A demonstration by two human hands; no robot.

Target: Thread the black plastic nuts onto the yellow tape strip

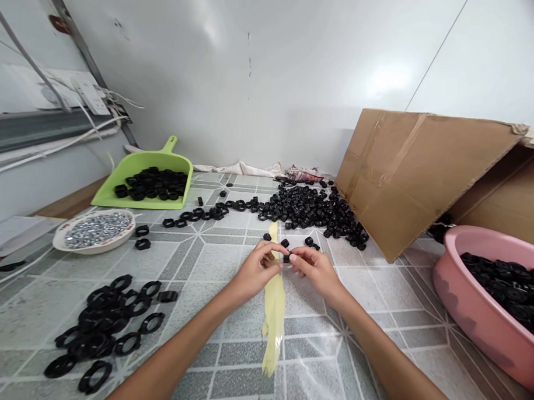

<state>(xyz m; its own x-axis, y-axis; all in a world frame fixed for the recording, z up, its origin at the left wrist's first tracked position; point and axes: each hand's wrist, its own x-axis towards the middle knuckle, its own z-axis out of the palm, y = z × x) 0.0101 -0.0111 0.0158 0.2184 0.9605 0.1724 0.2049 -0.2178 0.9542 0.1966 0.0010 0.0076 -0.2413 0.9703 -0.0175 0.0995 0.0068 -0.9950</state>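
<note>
My left hand [258, 268] and my right hand [315, 270] meet over a strip of yellow tape [274, 317] on the table. Between their fingertips is a small black plastic piece [286, 259], gripped from both sides. Its exact shape is partly covered by my fingers. Just beyond my fingers lie a few loose black pieces [309, 241]. Farther back spreads a large pile of small black pieces [306, 204], with a line of black rings [205, 214] running left from it.
Larger black rings [100, 322] are heaped at front left. Behind them stand a white dish [60, 239] of shiny metal bits and a green dustpan [162, 204] of black rings. A cardboard box [408, 170] and a pink basin [461, 282] of black parts bound the right side.
</note>
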